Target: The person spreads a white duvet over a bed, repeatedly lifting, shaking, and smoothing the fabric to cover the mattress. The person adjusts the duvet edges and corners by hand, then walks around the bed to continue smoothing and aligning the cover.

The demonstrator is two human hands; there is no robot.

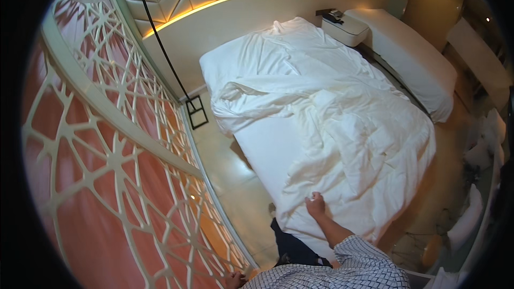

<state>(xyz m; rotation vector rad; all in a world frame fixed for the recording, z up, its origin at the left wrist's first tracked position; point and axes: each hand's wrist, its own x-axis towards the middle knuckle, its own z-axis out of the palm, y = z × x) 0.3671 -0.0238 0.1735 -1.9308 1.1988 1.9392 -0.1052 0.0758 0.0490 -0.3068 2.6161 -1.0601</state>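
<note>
My right hand (316, 204) is at the near end of the bed, over or on a rumpled white duvet (357, 140). Its fingers look curled, and whether they pinch the cloth is not clear. Down at the bottom edge, my left hand (236, 279) hangs by my side near the lattice screen, partly cut off; its fingers are bent. The duvet lies bunched in folds across the mattress. On the left side a smooth strip of white sheet (269, 144) shows on the bed. Creased white bedding (277, 54) covers the head end.
A cream lattice screen (116, 160) with pink curtains behind it runs along the left. Between it and the bed, a black metal frame (196, 112) hangs on a rod. Right of the bed stand a nightstand (345, 28) and a second white-covered bed (409, 48).
</note>
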